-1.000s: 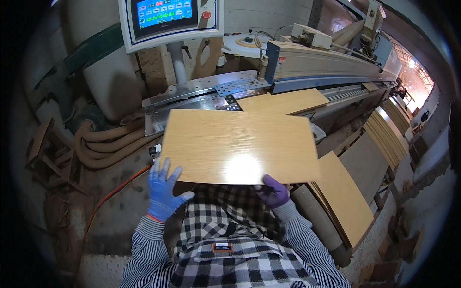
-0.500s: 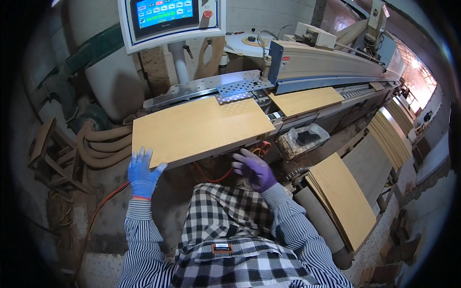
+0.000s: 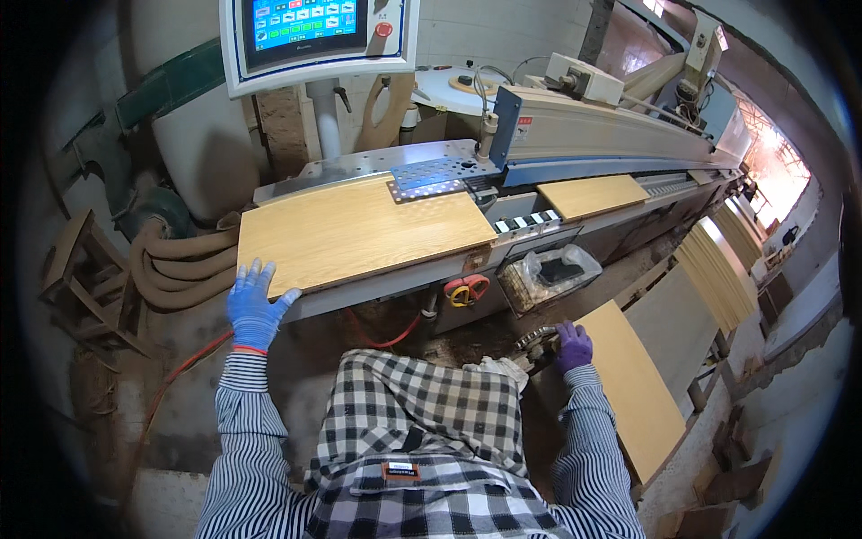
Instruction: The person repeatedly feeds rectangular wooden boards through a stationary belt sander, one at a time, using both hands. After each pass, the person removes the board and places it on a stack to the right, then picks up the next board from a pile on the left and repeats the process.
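My left hand (image 3: 258, 305), in a blue glove, is open on the near left corner of a light wood-grain panel (image 3: 359, 235). Its fingers lie on the top face, with the thumb spread along the near edge. That panel lies flat on the infeed end of a long woodworking machine (image 3: 611, 135). In a purple glove, my right hand (image 3: 575, 348) is at the left edge of the top panel (image 3: 633, 386) on a low stack to my right. Its fingers are bent at that edge; their undersides are hidden.
Further along the machine lies another panel (image 3: 593, 196). Below its front are orange and yellow scissors (image 3: 466, 290) and a plastic-lined bin (image 3: 548, 274). A control screen (image 3: 305, 27) stands behind. Ribbed hoses (image 3: 184, 269) and a wooden stool (image 3: 85, 278) are at left; more stacked panels (image 3: 718, 260) stand at right.
My right hand has moved from the machine's front edge to the stack at right. The further panel has slid away along the machine, widening the gap. My left hand stays at its panel's corner.
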